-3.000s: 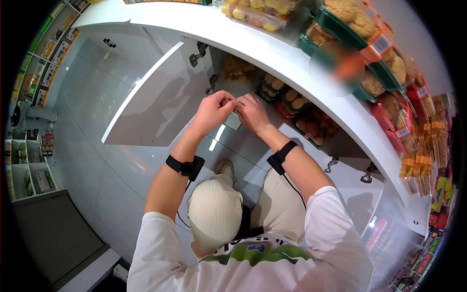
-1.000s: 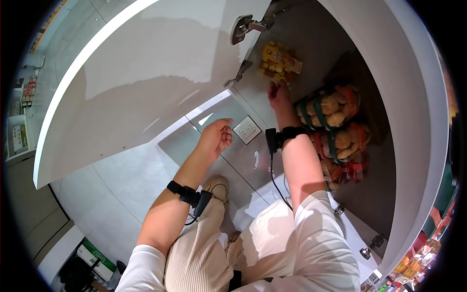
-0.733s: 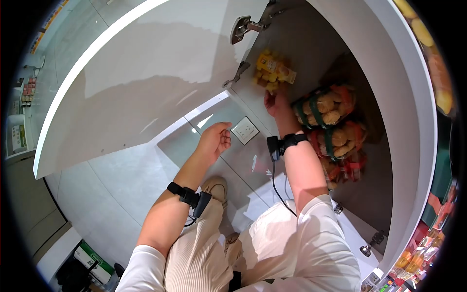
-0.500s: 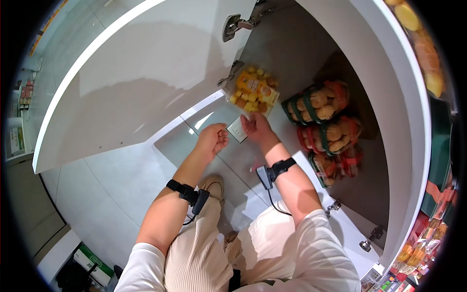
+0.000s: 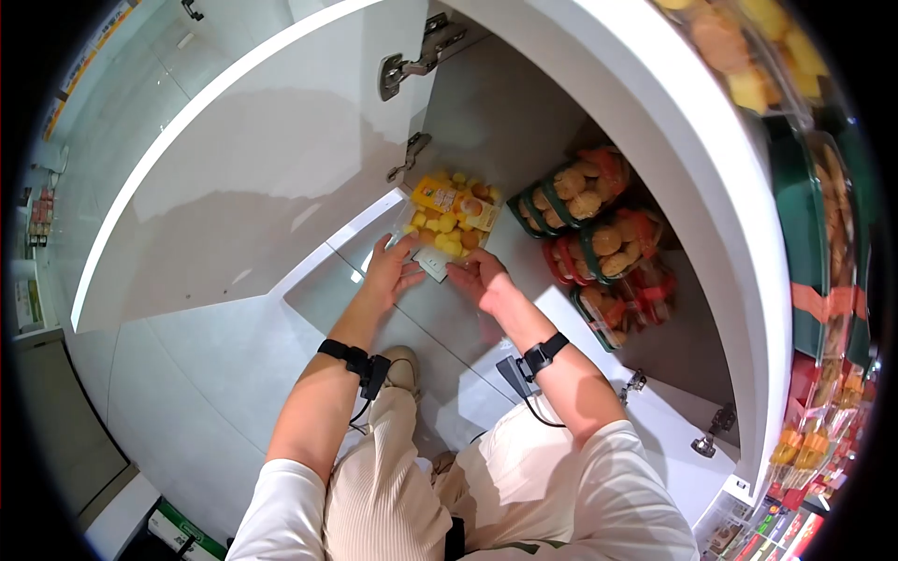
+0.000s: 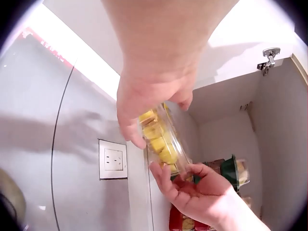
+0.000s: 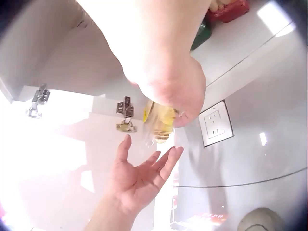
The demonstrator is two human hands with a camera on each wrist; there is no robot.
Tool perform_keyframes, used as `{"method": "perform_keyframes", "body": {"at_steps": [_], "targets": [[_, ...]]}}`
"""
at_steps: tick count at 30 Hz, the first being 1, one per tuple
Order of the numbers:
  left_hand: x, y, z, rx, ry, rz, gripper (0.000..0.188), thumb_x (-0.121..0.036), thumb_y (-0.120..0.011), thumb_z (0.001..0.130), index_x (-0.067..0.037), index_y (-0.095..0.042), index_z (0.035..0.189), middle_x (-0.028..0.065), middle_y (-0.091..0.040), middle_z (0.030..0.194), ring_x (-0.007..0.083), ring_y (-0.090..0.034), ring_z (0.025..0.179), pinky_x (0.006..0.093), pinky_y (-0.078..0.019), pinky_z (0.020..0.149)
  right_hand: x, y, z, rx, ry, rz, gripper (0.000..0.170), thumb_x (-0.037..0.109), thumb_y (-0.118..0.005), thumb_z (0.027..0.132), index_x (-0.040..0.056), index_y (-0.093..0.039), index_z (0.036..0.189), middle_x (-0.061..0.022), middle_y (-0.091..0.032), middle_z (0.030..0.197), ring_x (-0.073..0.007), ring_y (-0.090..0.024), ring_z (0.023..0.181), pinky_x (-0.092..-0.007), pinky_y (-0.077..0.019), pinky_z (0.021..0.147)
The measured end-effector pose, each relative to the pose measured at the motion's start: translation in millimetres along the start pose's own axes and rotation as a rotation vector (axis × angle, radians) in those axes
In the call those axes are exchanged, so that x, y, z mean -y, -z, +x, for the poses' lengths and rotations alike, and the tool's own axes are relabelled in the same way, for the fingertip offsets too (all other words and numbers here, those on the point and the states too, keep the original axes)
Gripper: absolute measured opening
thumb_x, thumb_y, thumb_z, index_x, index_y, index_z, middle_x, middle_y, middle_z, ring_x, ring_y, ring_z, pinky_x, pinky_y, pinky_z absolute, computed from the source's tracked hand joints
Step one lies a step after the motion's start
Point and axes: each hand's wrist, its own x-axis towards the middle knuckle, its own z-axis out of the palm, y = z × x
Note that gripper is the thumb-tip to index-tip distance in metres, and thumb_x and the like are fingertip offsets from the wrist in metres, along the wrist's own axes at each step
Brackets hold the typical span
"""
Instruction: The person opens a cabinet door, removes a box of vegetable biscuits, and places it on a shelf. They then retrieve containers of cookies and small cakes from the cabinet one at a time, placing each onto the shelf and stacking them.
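Well, clear pack (image 5: 454, 217): upright between both hands, at the opening of the cabinet (image 5: 533, 112).
Right hand (image 5: 482, 279): pinches the pack's edge.
Left hand (image 5: 385, 271): fingers spread, beside the pack.
Socket (image 5: 432, 264): partly covered by the pack in the head view.
Cookie packs (image 5: 585, 192): inside the cabinet.

We see shadows across the smooth white cabinet door (image 5: 234, 206), glare bleaching both wrist views, and curved, darkened edges.
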Motion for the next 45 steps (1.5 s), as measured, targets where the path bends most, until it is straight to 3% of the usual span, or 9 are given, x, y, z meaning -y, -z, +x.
{"method": "perform_keyframes", "body": {"at_steps": [3, 5, 9, 15, 25, 34, 36, 41, 45], "targets": [[-5, 8, -5, 0.141, -0.04, -0.094, 0.085, -0.03, -0.071, 0.087, -0.005, -0.019, 0.15, 0.0183, -0.053, 0.13, 0.0275, -0.061, 0.108, 0.0411, -0.0568, 0.085, 2, -11, -45, 0.059, -0.03, -0.022, 0.024, 0.01, -0.052, 0.088, -0.0037, -0.053, 0.107, -0.016, -0.063, 0.093, -0.0264, -0.068, 0.084, -0.0382, -0.0591, 0.076], [-2, 20, -5, 0.34, -0.022, -0.085, 0.076, -0.026, -0.067, 0.091, -0.006, -0.022, 0.148, 0.0193, -0.057, 0.125, 0.0282, -0.065, 0.102, 0.0408, -0.0576, 0.083, 2, 4, -57, 0.239, -0.098, 0.004, 0.024, 0.004, -0.046, 0.09, -0.0068, -0.05, 0.111, -0.0198, -0.063, 0.101, -0.0321, -0.068, 0.091, -0.0407, -0.0589, 0.086], [-16, 22, -53, 0.411, -0.036, -0.039, 0.068, -0.021, -0.063, 0.093, -0.005, -0.023, 0.147, 0.0186, -0.061, 0.119, 0.0284, -0.068, 0.096, 0.0401, -0.058, 0.082, -5, 2, -118, 0.214, -0.035, -0.236, 0.025, 0.016, -0.053, 0.093, 0.0019, -0.054, 0.114, -0.0142, -0.059, 0.109, -0.0268, -0.065, 0.097, -0.0396, -0.0572, 0.085], [-48, 44, -140, 0.349, -0.19, 0.096, 0.063, -0.019, -0.062, 0.092, -0.004, -0.03, 0.144, 0.0161, -0.062, 0.117, 0.0236, -0.067, 0.097, 0.0368, -0.0571, 0.079, 19, -6, -214, 0.357, 0.023, -0.863, 0.059, 0.052, -0.06, 0.092, 0.0021, -0.049, 0.121, -0.0122, -0.055, 0.119, -0.0253, -0.062, 0.104, -0.0408, -0.0552, 0.085], [-155, 26, -310, 0.488, -0.355, 0.207, 0.038, -0.015, -0.062, 0.089, -0.009, -0.048, 0.124, 0.0069, -0.063, 0.11, 0.0185, -0.067, 0.093, 0.0348, -0.0576, 0.076, 70, -45, -373, 0.407, 0.294, -0.832, 0.066, 0.047, -0.068, 0.089, 0.0007, -0.038, 0.127, -0.0144, -0.055, 0.12, -0.0214, -0.064, 0.098, -0.0386, -0.0593, 0.075], [-283, -32, -430, 0.721, -0.692, 0.2, 0.05, -0.023, -0.053, 0.094, -0.002, -0.042, 0.138, 0.0145, -0.055, 0.133, 0.0253, -0.059, 0.118, 0.0403, -0.0521, 0.096, 134, -115, -500, 0.642, 0.914, -0.689, 0.052, 0.032, -0.065, 0.094, 0.0008, -0.036, 0.124, -0.0125, -0.059, 0.113, -0.0173, -0.064, 0.094, -0.0316, -0.055, 0.075], [-315, -61, -447, 0.747, -0.722, 0.189, 0.049, -0.026, -0.052, 0.096, -0.002, -0.046, 0.139, 0.0149, -0.054, 0.136, 0.0264, -0.057, 0.121, 0.0441, -0.0495, 0.1, 152, -137, -517, 0.543, 1.092, -0.568, 0.056, 0.032, -0.064, 0.094, -0.0007, -0.033, 0.128, -0.014, -0.058, 0.118, -0.0175, -0.062, 0.099, -0.0317, -0.0546, 0.075], [-382, -153, -442, 0.67, -0.821, 0.216, 0.054, -0.035, -0.06, 0.094, 0.001, -0.047, 0.132, 0.0145, -0.061, 0.119, 0.024, -0.064, 0.104, 0.0388, -0.0559, 0.089, 209, -184, -526, 0.42, 1.55, -0.449, 0.089, 0.056, -0.058, 0.092, -0.0072, -0.024, 0.145, -0.0245, -0.05, 0.133, -0.0307, -0.05, 0.125, -0.0365, -0.0388, 0.105], [-411, -206, -410, 0.769, -0.813, 0.28, 0.048, -0.036, -0.052, 0.099, -0.003, -0.046, 0.133, 0.0134, -0.058, 0.118, 0.0231, -0.064, 0.102, 0.0394, -0.0574, 0.087, 263, -196, -496, 0.136, 1.568, -0.616, 0.102, 0.068, -0.064, 0.08, -0.0094, -0.032, 0.138, -0.0288, -0.054, 0.13, -0.0345, -0.055, 0.122, -0.0384, -0.0429, 0.101]]}}
